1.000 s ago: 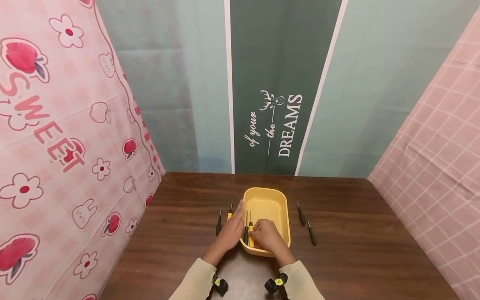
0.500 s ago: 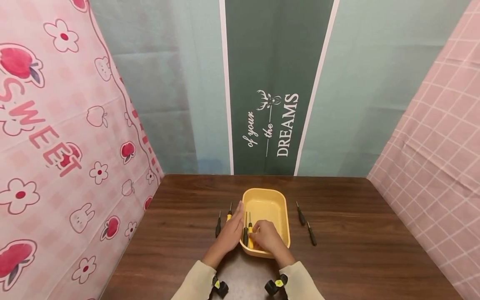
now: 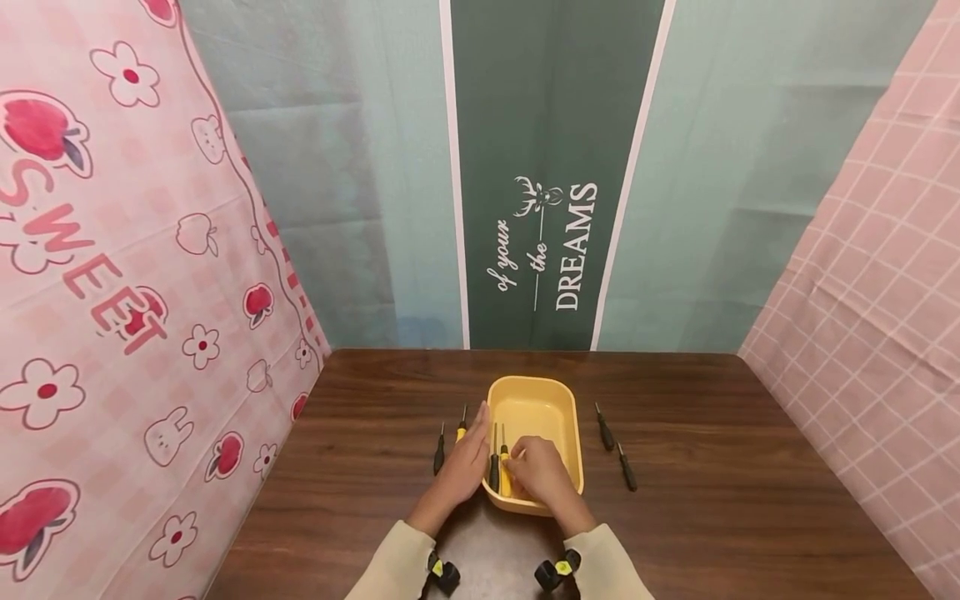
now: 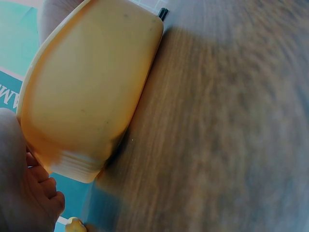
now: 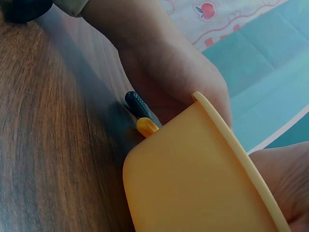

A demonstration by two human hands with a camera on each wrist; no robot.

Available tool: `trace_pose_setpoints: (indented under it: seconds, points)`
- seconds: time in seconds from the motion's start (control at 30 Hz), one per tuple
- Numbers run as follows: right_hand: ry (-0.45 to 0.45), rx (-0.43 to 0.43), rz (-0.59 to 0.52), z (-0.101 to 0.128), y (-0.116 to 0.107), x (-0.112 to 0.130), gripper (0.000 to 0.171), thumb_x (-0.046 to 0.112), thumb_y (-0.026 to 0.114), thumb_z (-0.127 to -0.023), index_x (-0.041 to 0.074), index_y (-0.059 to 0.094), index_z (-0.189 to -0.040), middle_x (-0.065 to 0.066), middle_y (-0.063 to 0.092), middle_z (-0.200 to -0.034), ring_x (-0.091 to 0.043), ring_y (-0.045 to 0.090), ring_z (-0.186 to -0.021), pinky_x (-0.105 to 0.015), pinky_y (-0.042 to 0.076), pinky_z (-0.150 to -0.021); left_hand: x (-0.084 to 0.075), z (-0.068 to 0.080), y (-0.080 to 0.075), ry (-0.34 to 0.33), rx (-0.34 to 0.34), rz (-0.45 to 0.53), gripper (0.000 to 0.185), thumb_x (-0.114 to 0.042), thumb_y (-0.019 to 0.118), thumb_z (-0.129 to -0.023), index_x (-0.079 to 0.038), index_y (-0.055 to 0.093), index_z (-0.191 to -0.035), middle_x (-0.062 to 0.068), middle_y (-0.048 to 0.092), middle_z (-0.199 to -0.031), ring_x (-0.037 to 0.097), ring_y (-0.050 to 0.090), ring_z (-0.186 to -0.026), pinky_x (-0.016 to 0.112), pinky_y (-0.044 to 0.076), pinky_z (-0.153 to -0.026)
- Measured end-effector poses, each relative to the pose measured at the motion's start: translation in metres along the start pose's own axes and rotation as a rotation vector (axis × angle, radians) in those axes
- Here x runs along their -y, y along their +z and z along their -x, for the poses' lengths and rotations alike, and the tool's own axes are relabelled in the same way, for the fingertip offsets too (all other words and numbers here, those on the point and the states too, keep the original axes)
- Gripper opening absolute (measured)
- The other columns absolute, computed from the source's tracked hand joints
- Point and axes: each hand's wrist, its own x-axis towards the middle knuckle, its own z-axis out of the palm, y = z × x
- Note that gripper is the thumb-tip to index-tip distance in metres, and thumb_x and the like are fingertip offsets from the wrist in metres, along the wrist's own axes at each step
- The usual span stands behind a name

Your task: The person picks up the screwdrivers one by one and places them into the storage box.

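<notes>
Right fingers curled at yellow screwdriver, hold unclear; left fingers straight along box, nearly unchanged

A hand can enter the yellow tray at its far end. Nearer, the right hand, a black screwdriver and a yellow screwdriver obstruct. The left hand blocks the left wall (two more screwdrivers lie beyond). On the right, a narrow table strip gives passage before two dark screwdrivers.

1. The left hand hides part of the outer yellow screwdriver.
2. The right hand covers some of the inner yellow screwdriver.
3. Both sleeves leave the head view's bottom edge.
</notes>
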Motion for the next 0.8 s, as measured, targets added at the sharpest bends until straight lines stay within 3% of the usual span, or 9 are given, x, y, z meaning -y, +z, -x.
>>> trace_pose_setpoints:
  seconds: [0.4, 0.6, 0.8]
  points:
    - [0.068, -0.033, 0.050, 0.000, -0.010, 0.000, 0.012, 0.015, 0.076, -0.090, 0.005, 0.069, -0.089, 0.003, 0.053, -0.049, -0.011, 0.048, -0.041, -0.026, 0.038, -0.041, -0.001, 0.000, 0.000, -0.007, 0.004, -0.003, 0.054, -0.015, 0.034, -0.112, -0.003, 0.018, -0.162, 0.011, 0.014, -0.169, 0.029, 0.018, -0.154, 0.055, 0.024, -0.119]
    - [0.054, -0.057, 0.056, 0.000, -0.016, 0.001, 0.011, 0.014, 0.076, -0.090, 0.005, 0.070, -0.090, 0.004, 0.053, -0.049, -0.010, 0.049, -0.040, -0.026, 0.039, -0.040, -0.002, 0.000, -0.001, -0.029, 0.010, 0.003, 0.054, -0.017, 0.035, -0.112, -0.005, 0.018, -0.162, 0.003, 0.010, -0.169, 0.024, 0.016, -0.154, 0.052, 0.022, -0.121]
    - [0.026, -0.102, 0.063, 0.000, -0.024, 0.002, 0.011, 0.014, 0.077, -0.089, 0.006, 0.071, -0.088, 0.005, 0.055, -0.052, -0.010, 0.052, -0.041, -0.027, 0.041, -0.040, -0.001, -0.001, 0.000, -0.023, 0.013, 0.004, 0.054, -0.016, 0.034, -0.112, -0.004, 0.018, -0.162, 0.010, 0.012, -0.169, 0.024, 0.016, -0.154, 0.053, 0.022, -0.120]
